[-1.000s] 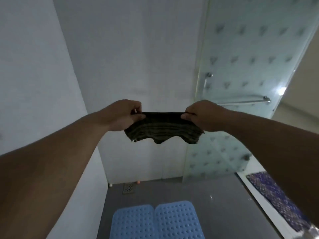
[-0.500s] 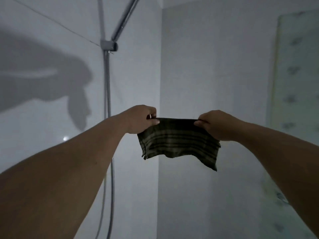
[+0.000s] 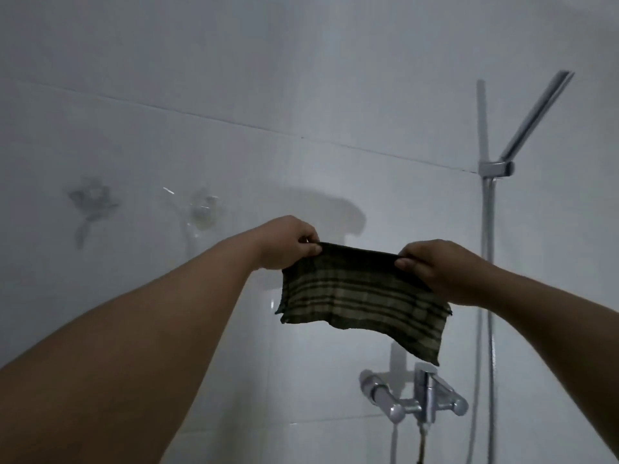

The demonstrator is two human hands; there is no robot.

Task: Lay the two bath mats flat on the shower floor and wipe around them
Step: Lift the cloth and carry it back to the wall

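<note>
My left hand (image 3: 288,244) and right hand (image 3: 438,269) are bare; both forearms are unsleeved, without gloves.

Single head-worn view, tilted upward, facing tiled wall (image 3: 201,95), near outstretched arms

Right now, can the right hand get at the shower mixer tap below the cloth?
Probably not yet: the right hand pinches the striped cloth together with the left hand; the mixer tap lies unobstructed below.
</note>
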